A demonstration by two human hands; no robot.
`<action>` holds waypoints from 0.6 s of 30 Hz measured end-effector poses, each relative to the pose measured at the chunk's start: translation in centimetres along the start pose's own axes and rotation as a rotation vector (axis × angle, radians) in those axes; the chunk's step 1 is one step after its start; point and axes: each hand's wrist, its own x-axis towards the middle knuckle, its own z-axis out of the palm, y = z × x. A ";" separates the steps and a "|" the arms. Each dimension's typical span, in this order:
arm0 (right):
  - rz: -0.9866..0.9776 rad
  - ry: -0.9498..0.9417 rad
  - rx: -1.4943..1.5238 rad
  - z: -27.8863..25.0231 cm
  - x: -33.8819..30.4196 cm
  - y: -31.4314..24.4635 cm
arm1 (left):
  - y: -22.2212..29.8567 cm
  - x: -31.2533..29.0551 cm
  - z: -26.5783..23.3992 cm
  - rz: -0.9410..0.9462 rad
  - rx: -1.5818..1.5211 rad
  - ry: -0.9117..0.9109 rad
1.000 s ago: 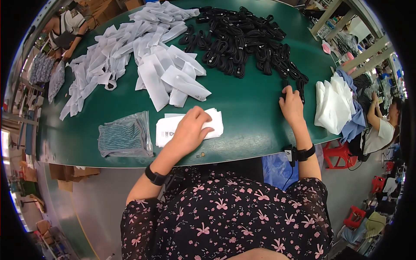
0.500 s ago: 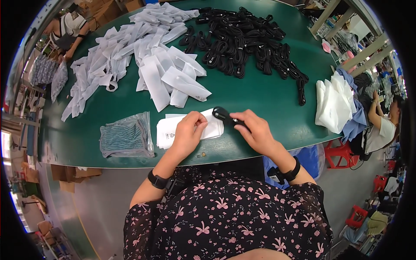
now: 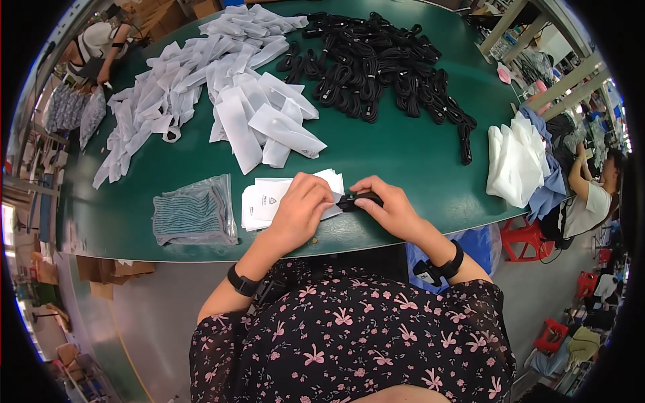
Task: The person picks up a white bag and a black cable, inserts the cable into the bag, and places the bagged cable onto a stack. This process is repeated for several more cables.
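A bundled black cable [image 3: 366, 197] lies in the grip of my right hand [image 3: 395, 212], just past the right side of a stack of flat white bags [image 3: 255, 209]. Its left end meets the edge of a white bag pinched in the fingers of my left hand [image 3: 302, 207]; whether the tip is inside the bag cannot be seen. Dark printing shows on the bag left of that hand. My left hand hides much of the bag and the stack beneath.
Filled white bags [image 3: 242, 117] are heaped at the far left, bundled black cables [image 3: 376, 60] at the far middle. A clear bag with striped cloth [image 3: 193, 211] lies left of the stack, white sheeting [image 3: 516, 161] at the right edge. Co-workers [image 3: 101, 47] are on both sides.
My right hand has turned the cable and brought its end lower against the bag. My left hand has moved slightly right, pulling the bag with it.
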 end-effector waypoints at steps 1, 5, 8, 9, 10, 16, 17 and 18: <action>-0.058 0.015 0.011 0.1 0.3 -0.1 | 0.1 0.1 0.0 0.015 0.011 -0.001; -0.223 0.063 0.020 0.4 1.5 -0.6 | -0.3 1.2 -1.0 -0.097 -0.066 0.070; -0.323 0.095 -0.004 0.8 2.6 -1.5 | -0.7 1.5 -1.9 -0.224 -0.342 0.070; -0.295 0.140 0.067 0.8 3.2 -2.1 | -1.0 1.8 -2.3 -0.286 -0.480 0.070; -0.268 0.183 0.138 0.8 3.8 -2.7 | -1.4 2.1 -2.8 -0.278 -0.472 0.074; -0.270 0.305 0.090 -0.6 8.1 -1.1 | -2.9 6.1 -7.3 -0.458 -0.986 0.269; -0.243 0.285 0.051 -0.6 8.9 -0.2 | -3.2 6.8 -8.2 -0.479 -1.021 0.345; -0.218 0.266 0.011 -0.6 9.7 0.5 | -3.5 7.4 -8.8 -0.467 -1.013 0.352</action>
